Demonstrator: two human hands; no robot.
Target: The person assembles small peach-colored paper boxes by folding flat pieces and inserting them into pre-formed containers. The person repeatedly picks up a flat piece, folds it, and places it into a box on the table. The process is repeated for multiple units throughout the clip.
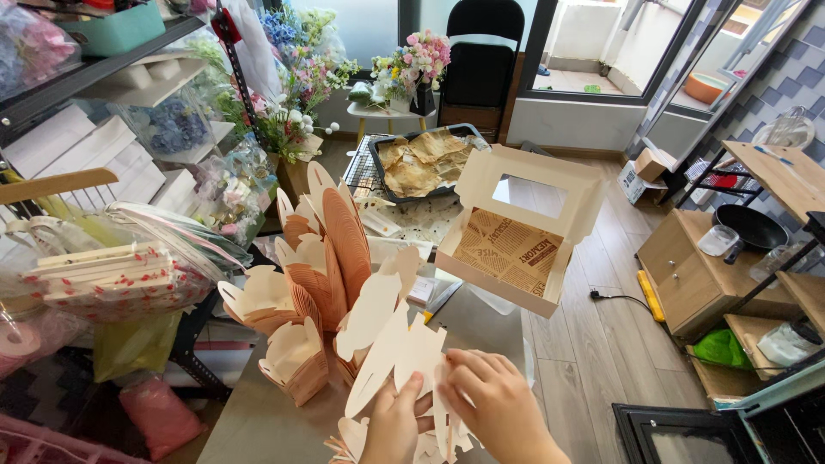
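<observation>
My left hand (394, 423) and my right hand (494, 406) meet at the bottom centre, both gripping a flat die-cut paper box blank (412, 361), cream inside with petal-shaped flaps. Its lower part is hidden behind my fingers. Just to the left stand several folded terracotta-and-cream paper boxes (296, 365) with open petal tops, and a stack of flat blanks (339, 236) leans upright behind them. An open cream cake box (516, 228) with a window lid and a printed brown paper liner sits ahead on the right of the grey table (258, 421).
A dark baking tray (425, 159) with crumpled brown paper rests on a wire rack at the table's far end. Shelves of artificial flowers and bagged boxes (120, 279) crowd the left. A black chair (481, 60), wooden shelving (705, 275) and an oven door (687, 434) stand on the right.
</observation>
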